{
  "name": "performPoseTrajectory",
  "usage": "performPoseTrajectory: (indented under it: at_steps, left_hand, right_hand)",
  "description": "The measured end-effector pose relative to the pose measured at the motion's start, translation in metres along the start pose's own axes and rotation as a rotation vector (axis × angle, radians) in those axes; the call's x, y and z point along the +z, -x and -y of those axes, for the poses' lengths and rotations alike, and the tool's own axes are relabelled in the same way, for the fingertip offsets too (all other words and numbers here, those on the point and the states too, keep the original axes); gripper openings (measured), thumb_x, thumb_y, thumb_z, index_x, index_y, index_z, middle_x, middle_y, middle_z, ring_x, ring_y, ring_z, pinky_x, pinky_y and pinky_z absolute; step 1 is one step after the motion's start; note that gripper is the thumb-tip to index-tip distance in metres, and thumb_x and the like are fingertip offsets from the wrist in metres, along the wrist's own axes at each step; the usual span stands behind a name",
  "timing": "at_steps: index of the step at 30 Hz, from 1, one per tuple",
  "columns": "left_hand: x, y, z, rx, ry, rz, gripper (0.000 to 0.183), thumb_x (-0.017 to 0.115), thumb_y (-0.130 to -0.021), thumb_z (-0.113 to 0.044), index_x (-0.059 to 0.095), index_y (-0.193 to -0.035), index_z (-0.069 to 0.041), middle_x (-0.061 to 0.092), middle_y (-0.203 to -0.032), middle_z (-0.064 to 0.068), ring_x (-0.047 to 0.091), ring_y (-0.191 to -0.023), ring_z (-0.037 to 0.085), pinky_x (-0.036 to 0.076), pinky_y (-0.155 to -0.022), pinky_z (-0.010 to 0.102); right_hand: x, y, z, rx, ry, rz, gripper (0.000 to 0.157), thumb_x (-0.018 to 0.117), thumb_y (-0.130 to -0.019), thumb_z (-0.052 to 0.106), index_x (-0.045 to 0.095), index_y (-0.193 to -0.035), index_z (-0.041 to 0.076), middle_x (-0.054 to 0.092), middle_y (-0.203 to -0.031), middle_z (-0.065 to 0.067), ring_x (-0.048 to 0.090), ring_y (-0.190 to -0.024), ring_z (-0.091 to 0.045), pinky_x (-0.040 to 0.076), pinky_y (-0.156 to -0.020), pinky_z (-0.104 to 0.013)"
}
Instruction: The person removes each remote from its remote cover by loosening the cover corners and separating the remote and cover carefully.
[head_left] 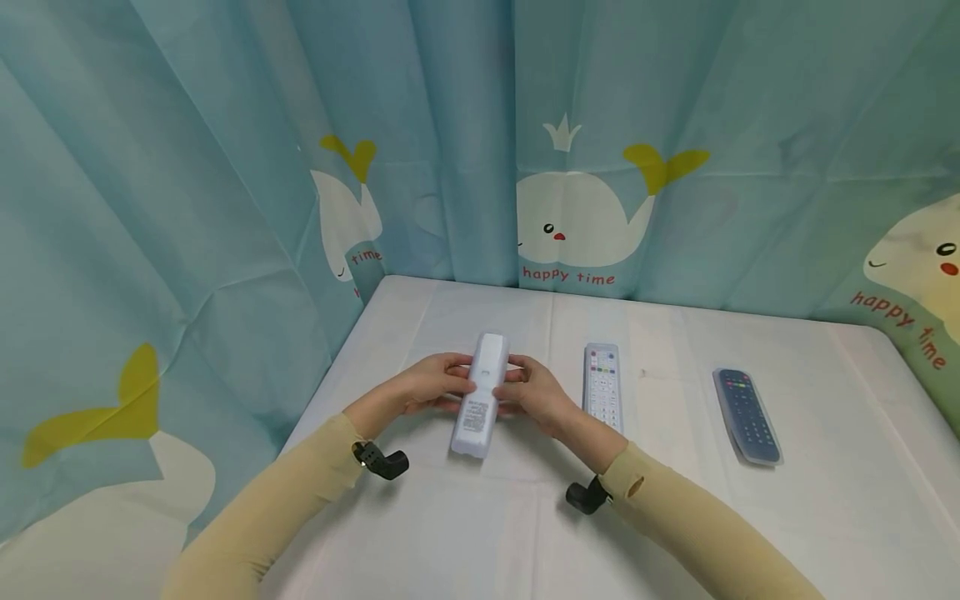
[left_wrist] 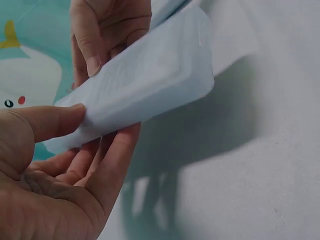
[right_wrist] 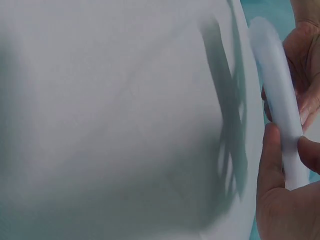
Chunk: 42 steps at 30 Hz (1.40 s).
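Both hands hold a white remote control (head_left: 481,396) above the table, its labelled back turned up and a translucent sleeve around it. My left hand (head_left: 435,382) grips its left edge, thumb on top and fingers beneath, as the left wrist view shows. On the opposite edge my right hand (head_left: 537,395) pinches it between thumb and fingers. In the right wrist view the remote (right_wrist: 280,90) is seen edge-on. Its button side faces down and is mostly hidden.
A white remote with coloured buttons (head_left: 602,385) lies right of the hands, partly behind the right wrist. Farther right lies a dark blue remote (head_left: 747,417) in a clear sleeve. A blue whale-print curtain (head_left: 465,167) hangs along the back and left of the white table (head_left: 675,517).
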<state>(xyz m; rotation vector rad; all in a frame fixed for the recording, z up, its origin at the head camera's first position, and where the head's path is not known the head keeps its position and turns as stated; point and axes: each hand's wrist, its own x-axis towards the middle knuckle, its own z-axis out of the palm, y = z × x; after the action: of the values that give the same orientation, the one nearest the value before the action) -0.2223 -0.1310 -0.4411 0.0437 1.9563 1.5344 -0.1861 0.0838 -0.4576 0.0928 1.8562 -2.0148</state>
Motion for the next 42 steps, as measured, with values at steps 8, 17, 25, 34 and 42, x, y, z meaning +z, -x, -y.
performPoseTrajectory:
  at_steps: [8, 17, 25, 34, 42]
  left_hand:
    - [0.003, -0.002, -0.005, 0.053, -0.056, -0.050, 0.065, 0.070, -0.097, -0.009, 0.039, -0.154, -0.006, 0.055, -0.138, 0.014, 0.063, -0.109, 0.027, 0.059, -0.085, 0.042]
    - [0.005, -0.007, -0.006, 0.125, -0.091, -0.099, 0.065, 0.070, -0.097, -0.008, 0.039, -0.154, -0.007, 0.052, -0.141, 0.016, 0.062, -0.112, 0.029, 0.059, -0.087, 0.043]
    - [0.004, -0.009, -0.007, 0.206, -0.086, -0.102, 0.064, 0.067, -0.098, -0.005, 0.037, -0.155, -0.006, 0.048, -0.143, 0.019, 0.060, -0.115, 0.032, 0.056, -0.093, 0.047]
    - [0.004, -0.010, -0.008, 0.296, -0.097, -0.106, 0.063, 0.064, -0.098, -0.004, 0.035, -0.155, -0.004, 0.048, -0.142, 0.020, 0.063, -0.113, 0.030, 0.056, -0.093, 0.045]
    - [0.002, -0.011, -0.010, 0.327, -0.102, -0.113, 0.063, 0.065, -0.099, -0.004, 0.034, -0.154, -0.004, 0.049, -0.141, 0.020, 0.064, -0.110, 0.030, 0.056, -0.094, 0.047]
  right_hand:
    - [-0.001, -0.003, 0.003, -0.069, 0.061, -0.038, 0.074, 0.070, -0.091, -0.006, 0.036, -0.155, 0.007, 0.058, -0.121, -0.020, 0.065, -0.103, -0.030, 0.057, -0.090, -0.050]
    - [-0.002, -0.004, 0.013, -0.124, 0.111, -0.041, 0.074, 0.068, -0.093, -0.007, 0.034, -0.157, 0.008, 0.056, -0.124, -0.022, 0.063, -0.105, -0.030, 0.058, -0.089, -0.046]
    - [-0.004, -0.009, 0.014, -0.193, 0.151, -0.043, 0.070, 0.067, -0.093, -0.007, 0.036, -0.155, 0.005, 0.057, -0.124, -0.022, 0.063, -0.104, -0.029, 0.059, -0.087, -0.044]
    - [-0.005, -0.014, 0.017, -0.244, 0.197, -0.066, 0.065, 0.067, -0.092, -0.007, 0.040, -0.151, 0.000, 0.058, -0.120, -0.022, 0.064, -0.104, -0.029, 0.060, -0.083, -0.041]
    - [-0.005, -0.016, 0.019, -0.256, 0.216, -0.067, 0.060, 0.067, -0.093, -0.007, 0.043, -0.149, -0.001, 0.058, -0.123, -0.023, 0.062, -0.107, -0.031, 0.059, -0.086, -0.040]
